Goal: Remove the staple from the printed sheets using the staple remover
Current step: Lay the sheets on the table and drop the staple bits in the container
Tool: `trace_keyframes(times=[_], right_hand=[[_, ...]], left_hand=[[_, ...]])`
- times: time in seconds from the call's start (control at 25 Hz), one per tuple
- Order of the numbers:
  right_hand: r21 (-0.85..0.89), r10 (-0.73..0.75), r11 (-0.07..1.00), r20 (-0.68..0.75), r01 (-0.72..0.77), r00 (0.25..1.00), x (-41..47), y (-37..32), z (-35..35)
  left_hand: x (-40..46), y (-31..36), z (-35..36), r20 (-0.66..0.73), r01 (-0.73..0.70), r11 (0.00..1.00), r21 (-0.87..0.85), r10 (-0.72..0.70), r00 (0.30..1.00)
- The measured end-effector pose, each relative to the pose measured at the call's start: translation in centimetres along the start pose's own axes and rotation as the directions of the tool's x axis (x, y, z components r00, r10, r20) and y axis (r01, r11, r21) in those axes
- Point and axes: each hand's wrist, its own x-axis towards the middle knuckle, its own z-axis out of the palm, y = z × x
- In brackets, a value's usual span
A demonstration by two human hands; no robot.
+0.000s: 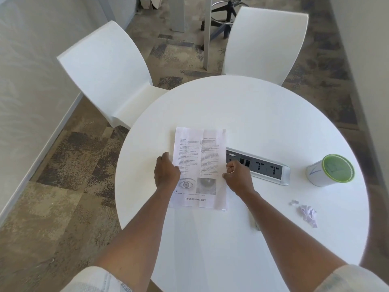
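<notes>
The printed sheets (pixel 200 157) lie flat in the middle of the round white table (pixel 242 110), text facing me and eye pictures near the bottom. My left hand (pixel 166 171) grips their left edge, fingers curled over it. On the right edge, my right hand (pixel 236 175) pinches the paper between thumb and bent fingers. No staple shows at this size. A small pale object (pixel 256 223), mostly hidden beside my right forearm, lies on the table; I cannot tell whether it is the staple remover.
A grey power socket strip (pixel 263 166) is set into the table right of the sheets. A white cup with a green rim (pixel 330 170) stands at the far right. Crumpled paper scraps (pixel 307 213) lie near the right edge. Two white chairs (pixel 109 81) stand behind the table.
</notes>
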Motion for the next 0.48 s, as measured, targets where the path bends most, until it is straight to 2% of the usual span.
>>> trace_keyframes(times=[0.08,0.2,0.48], right_hand=[[0.008,0.004,1.0,0.006,-0.004,1.0,-0.2,0.7,-1.0],[0.028,-0.003,1.0,-0.007,0.003,1.0,-0.7,2.4,-2.9],[0.02,0.038,0.999,-0.144,-0.035,0.989,-2.6,7.3,-9.6]], left_hand=[[-0.8,0.7,0.5,-0.035,-0.011,0.998,0.069,0.013,0.999],[-2.4,2.2,2.0,-0.082,-0.09,0.975,0.203,0.109,0.991],[-8.9,8.5,7.6,0.033,-0.402,0.89,0.214,0.405,0.914]])
